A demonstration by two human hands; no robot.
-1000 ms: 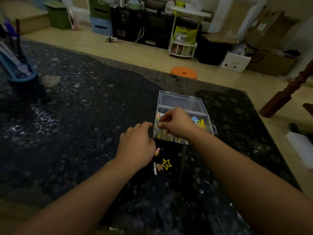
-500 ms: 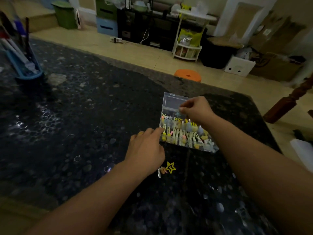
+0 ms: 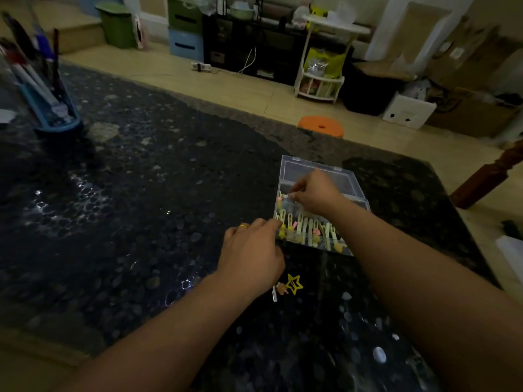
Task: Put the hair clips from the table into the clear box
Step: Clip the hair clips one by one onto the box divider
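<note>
Pinching clip (image 3: 287,196) over clear box (image 3: 358,190), right hand (image 3: 314,193); left hand (image 3: 252,250) (fingers curled) hides star clip's (image 3: 294,283) neighbours.

Dim indoor exposure, wide-angle head view.

The far floor (image 3: 254,89) is the brightest zone; the dark speckled bench (image 3: 141,193) carries small specular glints at left and lower right. Both forearms are underexposed. Straight lines bow toward the frame edges, corners darken, and background clutter is soft and grainy.

Head camera looks forward and down, seemingly close, over the table (image 3: 141,193).
</note>
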